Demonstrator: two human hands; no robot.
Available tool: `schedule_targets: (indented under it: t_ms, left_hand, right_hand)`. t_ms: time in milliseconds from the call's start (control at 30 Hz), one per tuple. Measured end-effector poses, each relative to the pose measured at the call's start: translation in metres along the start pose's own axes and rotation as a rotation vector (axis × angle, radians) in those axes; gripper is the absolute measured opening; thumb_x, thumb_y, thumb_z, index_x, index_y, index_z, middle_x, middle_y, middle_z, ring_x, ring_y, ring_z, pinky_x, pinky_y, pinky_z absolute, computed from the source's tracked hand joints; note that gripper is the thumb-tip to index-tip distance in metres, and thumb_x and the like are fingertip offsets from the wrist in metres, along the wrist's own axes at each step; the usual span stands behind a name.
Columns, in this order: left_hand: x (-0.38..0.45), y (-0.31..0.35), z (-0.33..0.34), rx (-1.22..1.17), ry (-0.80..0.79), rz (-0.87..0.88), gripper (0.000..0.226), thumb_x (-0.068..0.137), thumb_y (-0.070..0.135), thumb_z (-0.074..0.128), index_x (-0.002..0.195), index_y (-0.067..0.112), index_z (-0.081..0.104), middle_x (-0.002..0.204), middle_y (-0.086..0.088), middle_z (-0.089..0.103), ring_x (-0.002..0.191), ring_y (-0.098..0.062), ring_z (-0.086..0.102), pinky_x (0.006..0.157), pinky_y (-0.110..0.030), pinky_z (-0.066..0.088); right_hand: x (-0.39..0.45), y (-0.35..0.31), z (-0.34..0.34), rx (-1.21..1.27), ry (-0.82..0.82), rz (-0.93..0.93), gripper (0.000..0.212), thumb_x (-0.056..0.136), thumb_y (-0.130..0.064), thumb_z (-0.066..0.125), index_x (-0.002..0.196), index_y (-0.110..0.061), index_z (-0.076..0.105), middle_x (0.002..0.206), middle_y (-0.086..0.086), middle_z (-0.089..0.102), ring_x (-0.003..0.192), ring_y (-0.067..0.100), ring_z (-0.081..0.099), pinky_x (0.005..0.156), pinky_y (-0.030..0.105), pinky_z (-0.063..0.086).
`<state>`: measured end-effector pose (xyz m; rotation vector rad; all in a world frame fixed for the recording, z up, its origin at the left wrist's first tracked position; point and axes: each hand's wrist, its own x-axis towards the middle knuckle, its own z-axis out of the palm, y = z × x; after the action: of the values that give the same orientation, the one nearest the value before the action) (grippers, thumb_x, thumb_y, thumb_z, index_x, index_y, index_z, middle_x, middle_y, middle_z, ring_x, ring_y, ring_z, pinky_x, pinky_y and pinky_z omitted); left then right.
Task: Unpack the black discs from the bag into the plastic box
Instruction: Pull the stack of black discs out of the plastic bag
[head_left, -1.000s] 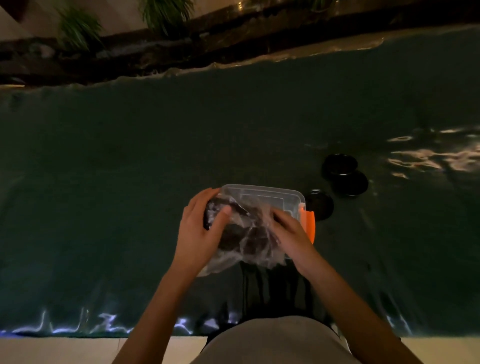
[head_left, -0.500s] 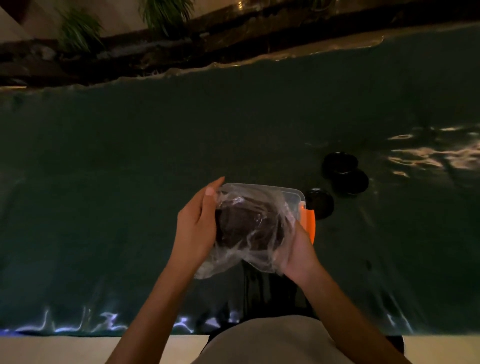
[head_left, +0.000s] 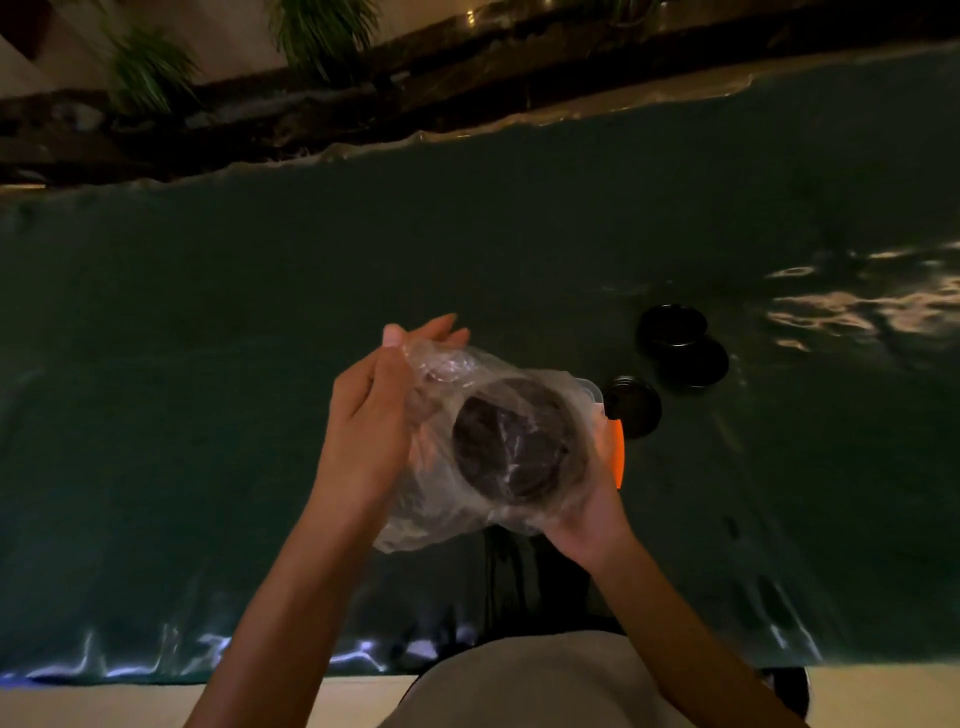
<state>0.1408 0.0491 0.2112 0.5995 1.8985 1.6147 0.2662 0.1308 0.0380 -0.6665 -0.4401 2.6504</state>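
Bag (head_left: 483, 447) lifted higher, perhaps tilted.

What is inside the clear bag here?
Dark round discs show through the bag; crumpled plastic and the left hand hide how many.

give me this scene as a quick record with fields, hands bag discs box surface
left hand: grips the upper left of the bag, fingers up
right hand: supports the bag from below on the right
bag: clear crumpled plastic, held up over the box
discs in bag: dark round disc showing through the plastic; count unclear
loose discs: three black discs on the cloth, right of the box
plastic box: mostly hidden behind the bag; orange clasp visible
surface: dark green cloth
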Motion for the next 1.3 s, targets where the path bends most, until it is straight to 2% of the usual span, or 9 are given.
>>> schedule_targets:
  t_ms: [133, 433, 567, 667, 833, 967, 1067, 1167, 1300]
  left_hand:
    - [0.005, 0.000, -0.009, -0.045, 0.033, -0.050, 0.047, 0.099, 0.041, 0.029, 0.112, 0.015, 0.066, 0.106, 0.002, 0.074, 0.099, -0.006, 0.068, 0.069, -0.013, 0.053]
    - [0.015, -0.010, -0.025, -0.251, 0.072, -0.218, 0.052, 0.097, 0.048, 0.027, 0.111, 0.015, 0.066, 0.112, -0.006, 0.072, 0.105, -0.023, 0.067, 0.089, -0.042, 0.050]
    - [0.014, -0.017, -0.008, -0.301, 0.110, -0.315, 0.052, 0.096, 0.051, 0.030, 0.106, 0.019, 0.070, 0.104, -0.009, 0.074, 0.099, -0.024, 0.070, 0.086, -0.042, 0.054]
    - [0.014, -0.020, 0.007, -0.197, 0.197, -0.234, 0.053, 0.097, 0.050, 0.027, 0.098, 0.024, 0.073, 0.094, -0.005, 0.076, 0.092, -0.020, 0.072, 0.077, -0.037, 0.059]
    - [0.017, -0.026, 0.013, 0.015, 0.257, -0.037, 0.049, 0.099, 0.045, 0.028, 0.095, 0.025, 0.073, 0.089, 0.003, 0.076, 0.086, -0.008, 0.071, 0.070, -0.020, 0.056]
    - [0.014, -0.028, 0.016, 0.093, 0.230, -0.003, 0.047, 0.100, 0.039, 0.029, 0.094, 0.024, 0.073, 0.089, -0.001, 0.075, 0.089, -0.010, 0.070, 0.077, -0.027, 0.057]
    - [0.012, -0.019, 0.015, 0.007, 0.179, -0.021, 0.049, 0.100, 0.041, 0.028, 0.096, 0.021, 0.073, 0.092, -0.001, 0.076, 0.091, -0.012, 0.071, 0.073, -0.021, 0.057]
    - [0.011, -0.002, 0.015, -0.110, 0.132, -0.030, 0.052, 0.099, 0.043, 0.027, 0.095, 0.018, 0.073, 0.096, -0.001, 0.076, 0.092, -0.012, 0.071, 0.068, -0.019, 0.056]
    - [0.014, 0.020, 0.012, -0.175, 0.121, 0.040, 0.051, 0.100, 0.041, 0.027, 0.093, 0.016, 0.072, 0.101, -0.002, 0.075, 0.099, -0.013, 0.069, 0.073, -0.021, 0.056]
  right_hand:
    - [0.004, -0.001, -0.006, -0.017, -0.002, 0.012, 0.054, 0.083, -0.046, 0.058, 0.128, -0.018, 0.054, 0.144, 0.019, 0.044, 0.131, 0.037, 0.043, 0.110, 0.059, 0.031]
    - [0.009, -0.006, -0.010, 0.042, 0.079, 0.099, 0.050, 0.095, -0.045, 0.038, 0.129, -0.012, 0.054, 0.132, 0.013, 0.059, 0.126, 0.030, 0.051, 0.100, 0.043, 0.047]
    - [0.007, 0.005, -0.007, -0.033, 0.102, 0.103, 0.041, 0.098, -0.034, 0.039, 0.132, -0.015, 0.050, 0.141, 0.020, 0.047, 0.127, 0.036, 0.048, 0.106, 0.054, 0.039]
    - [0.004, 0.013, -0.006, -0.093, 0.085, 0.110, 0.051, 0.087, -0.040, 0.058, 0.132, -0.018, 0.049, 0.139, 0.019, 0.050, 0.127, 0.040, 0.046, 0.107, 0.064, 0.031]
    - [0.002, 0.012, -0.007, -0.161, 0.103, 0.103, 0.036, 0.100, -0.035, 0.031, 0.124, -0.031, 0.058, 0.130, 0.008, 0.061, 0.121, 0.029, 0.055, 0.093, 0.045, 0.052]
    - [0.002, 0.003, 0.002, -0.194, 0.100, 0.083, 0.037, 0.095, -0.039, 0.043, 0.128, -0.027, 0.053, 0.128, 0.005, 0.063, 0.118, 0.023, 0.059, 0.084, 0.033, 0.055]
    - [0.003, 0.006, 0.002, -0.223, 0.086, 0.061, 0.049, 0.092, -0.032, 0.054, 0.136, -0.015, 0.043, 0.131, 0.013, 0.057, 0.122, 0.030, 0.055, 0.094, 0.044, 0.051]
    - [0.002, 0.006, 0.000, -0.104, 0.047, 0.055, 0.073, 0.070, -0.041, 0.077, 0.132, -0.013, 0.050, 0.138, 0.020, 0.050, 0.127, 0.037, 0.048, 0.108, 0.056, 0.034]
    - [0.007, 0.000, -0.001, 0.072, 0.078, 0.116, 0.069, 0.073, -0.041, 0.068, 0.133, -0.013, 0.049, 0.144, 0.018, 0.044, 0.131, 0.037, 0.043, 0.113, 0.057, 0.026]
